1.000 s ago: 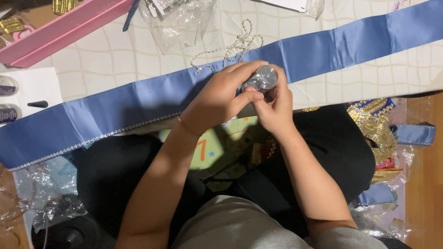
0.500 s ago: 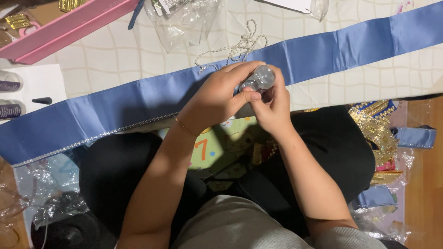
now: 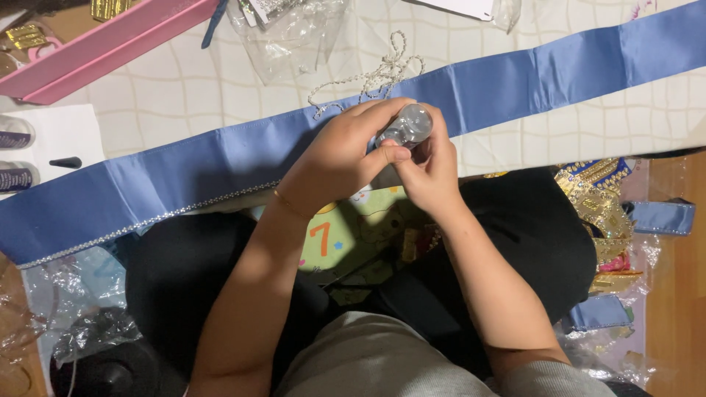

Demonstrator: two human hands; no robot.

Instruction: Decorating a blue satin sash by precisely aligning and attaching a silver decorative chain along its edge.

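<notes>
While not much has shifted from half a second back, the small clear bottle (image 3: 407, 126) is kept pinched between both hands over the blue satin ribbon (image 3: 220, 158), pretty much where it was held before, so the fiddling at its cap end looks unfinished. The left hand (image 3: 340, 158) is wrapped over it from above, thumb pressed at the neck; the right hand (image 3: 428, 165) is cupped under it with the grip closed on the body. A rhinestone trim (image 3: 158, 217) is already laid along the ribbon's lower edge at the left. Around it, a loose bead chain (image 3: 375, 73), crinkly clear plastic bags (image 3: 290, 33), a pink tray (image 3: 103, 44) and gold trims (image 3: 599, 202) are scattered, so the table (image 3: 147, 95) is kinda crowded.
</notes>
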